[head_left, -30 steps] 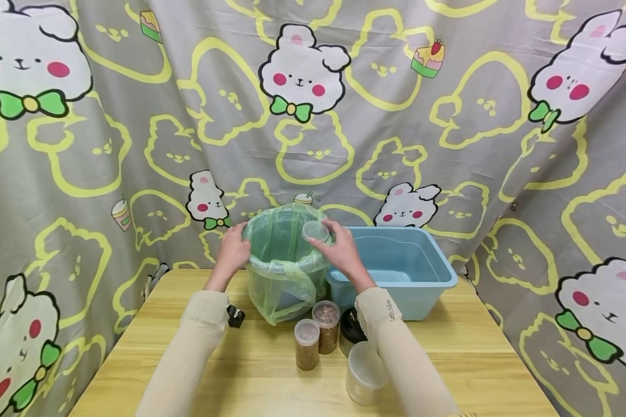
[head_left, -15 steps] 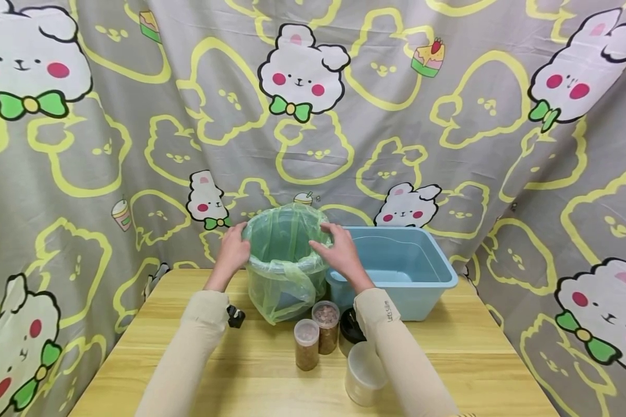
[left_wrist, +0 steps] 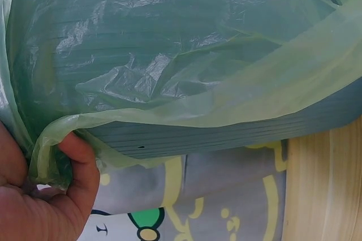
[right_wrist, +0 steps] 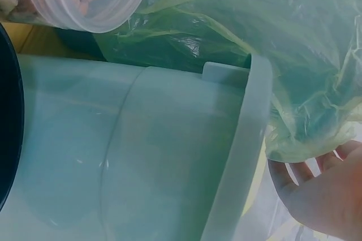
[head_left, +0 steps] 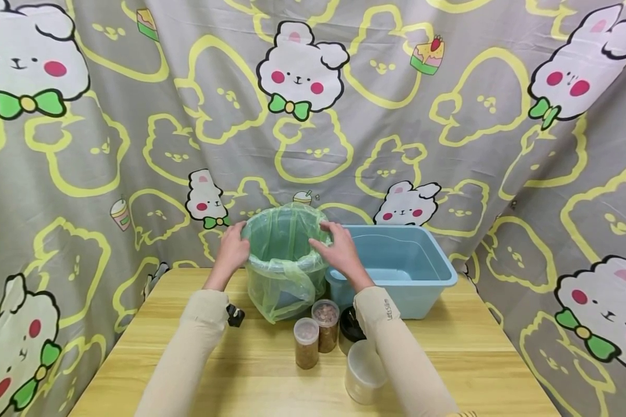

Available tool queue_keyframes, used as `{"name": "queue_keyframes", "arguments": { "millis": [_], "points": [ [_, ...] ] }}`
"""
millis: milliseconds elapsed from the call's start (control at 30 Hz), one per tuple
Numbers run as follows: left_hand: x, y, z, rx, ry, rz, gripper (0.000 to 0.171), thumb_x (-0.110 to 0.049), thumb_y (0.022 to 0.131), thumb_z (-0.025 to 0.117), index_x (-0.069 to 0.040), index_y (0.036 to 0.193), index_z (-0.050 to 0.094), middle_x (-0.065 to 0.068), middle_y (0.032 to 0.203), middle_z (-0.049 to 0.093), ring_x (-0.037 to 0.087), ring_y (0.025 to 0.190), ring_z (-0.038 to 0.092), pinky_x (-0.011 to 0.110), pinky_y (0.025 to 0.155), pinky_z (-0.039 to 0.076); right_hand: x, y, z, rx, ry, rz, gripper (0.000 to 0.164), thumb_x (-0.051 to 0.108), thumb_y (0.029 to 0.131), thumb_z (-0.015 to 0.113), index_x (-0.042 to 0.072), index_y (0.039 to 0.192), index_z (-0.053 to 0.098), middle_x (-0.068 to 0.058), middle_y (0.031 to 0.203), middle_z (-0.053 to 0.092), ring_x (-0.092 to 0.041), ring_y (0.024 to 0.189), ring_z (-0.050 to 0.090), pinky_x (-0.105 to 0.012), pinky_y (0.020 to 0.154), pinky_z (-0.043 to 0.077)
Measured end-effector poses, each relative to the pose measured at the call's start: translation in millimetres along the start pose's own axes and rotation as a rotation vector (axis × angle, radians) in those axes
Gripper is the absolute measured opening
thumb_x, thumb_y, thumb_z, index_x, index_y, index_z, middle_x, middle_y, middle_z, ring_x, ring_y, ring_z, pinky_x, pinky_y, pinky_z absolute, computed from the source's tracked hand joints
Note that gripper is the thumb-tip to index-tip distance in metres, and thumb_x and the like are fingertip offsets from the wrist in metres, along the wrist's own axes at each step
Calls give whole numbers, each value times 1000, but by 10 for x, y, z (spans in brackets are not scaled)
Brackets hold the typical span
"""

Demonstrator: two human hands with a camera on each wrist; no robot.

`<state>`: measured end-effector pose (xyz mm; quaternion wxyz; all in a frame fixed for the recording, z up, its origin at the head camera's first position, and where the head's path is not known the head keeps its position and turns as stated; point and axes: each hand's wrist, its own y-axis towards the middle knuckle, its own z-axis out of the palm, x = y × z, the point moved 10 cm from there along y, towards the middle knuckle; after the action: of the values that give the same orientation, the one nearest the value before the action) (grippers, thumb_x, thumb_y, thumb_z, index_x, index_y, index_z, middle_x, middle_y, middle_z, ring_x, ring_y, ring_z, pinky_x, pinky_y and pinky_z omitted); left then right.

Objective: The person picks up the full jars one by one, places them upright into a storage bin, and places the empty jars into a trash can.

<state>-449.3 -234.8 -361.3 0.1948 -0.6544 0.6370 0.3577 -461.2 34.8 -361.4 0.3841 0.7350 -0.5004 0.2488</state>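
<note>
By the left hand [head_left: 233, 249], with its thumb and forefinger curled, the edge of a translucent green bag [head_left: 281, 289] is gripped at the left side of its mouth. At the right side, the edge of the bag is touched by the bent fingers of the right hand [head_left: 341, 249], whose thumb is spread apart from them; whether the plastic is pinched there cannot be told. The mouth of the bag is held open, and its upper part is folded down over the rim of a ribbed bluish bin [left_wrist: 226, 138], which is lined by it. The bin is set upright on the worktop [head_left: 250, 382], with a light blue tub [head_left: 396, 284] placed just beside it on the right.

In front of the bin, a short jar [head_left: 306, 352] and a taller jar [head_left: 327, 337], both filled with brownish pieces, are stood close together. To their right, a black-topped container [head_left: 349, 325] is partly hidden by the right sleeve [head_left: 412, 359], and a whitish translucent jar [head_left: 364, 373] is placed nearer the front. The background is covered by a rabbit-printed grey curtain [head_left: 151, 98].
</note>
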Motion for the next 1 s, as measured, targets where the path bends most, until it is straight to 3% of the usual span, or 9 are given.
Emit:
{"name": "queue_keyframes", "arguments": {
  "millis": [500, 1000],
  "points": [
    [10, 10, 11, 11, 1, 1, 63, -4, 97, 35, 4, 159, 31, 33, 159, 33, 50, 148, 31, 63, 121, 28, 4, -147, -197, 63, 70, -27, 65, 44, 101, 65, 15, 156, 46, -6, 156, 50, -29, 147, 43, -53, 120, 36],
    [16, 23, 3, 12, -16, 15, 62, -3, 97, 36, 6, 158, 31, 34, 158, 34, 51, 147, 32, 64, 120, 29, 81, -819, -507, 110, 137, -111, 61, 32, 101, 68, 11, 154, 47, -11, 152, 53, -32, 142, 49, -56, 116, 41]
  ]
}}
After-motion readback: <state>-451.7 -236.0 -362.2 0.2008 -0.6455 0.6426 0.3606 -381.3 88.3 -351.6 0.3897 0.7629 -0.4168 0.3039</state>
